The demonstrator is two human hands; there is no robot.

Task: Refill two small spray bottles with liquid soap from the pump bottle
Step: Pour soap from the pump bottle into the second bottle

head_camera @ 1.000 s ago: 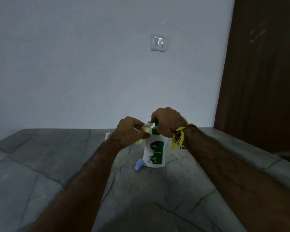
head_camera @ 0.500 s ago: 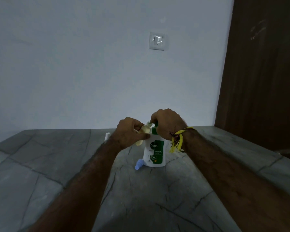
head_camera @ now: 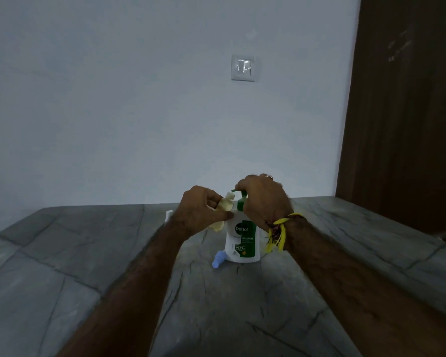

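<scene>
On the grey stone bench (head_camera: 93,256), upright and near the middle: a white pump bottle (head_camera: 242,240) with a green label reading "Dettol Original" and a green pump head. Right hand (head_camera: 264,199) draped over that pump head from above, fingers curled down around it, palm covering the top, the green spout poking out to the left from under the knuckles. A yellow thread band (head_camera: 278,233) tied at the right wrist, loose ends hanging down beside the bottle's shoulder.

Left hand (head_camera: 201,210) closed around a small pale-yellow spray bottle (head_camera: 223,206), held tilted, open neck raised up to just under the tip of the green spout (whether neck and spout actually touch cannot be told in this dim light). Thumb pressed along the small bottle's near side, the bottle's lower end showing below the hand, lifted clear of the bench and just left of the pump bottle.

Lying on the bench at the pump bottle's lower left, touching or nearly touching its base: a small pale-blue spray cap (head_camera: 217,261). Behind the left wrist, a white object (head_camera: 168,216), mostly hidden, kind unclear.

Behind it all, a plain pale wall with a white switch plate (head_camera: 243,67), and a dark brown door (head_camera: 407,112) at the right.
</scene>
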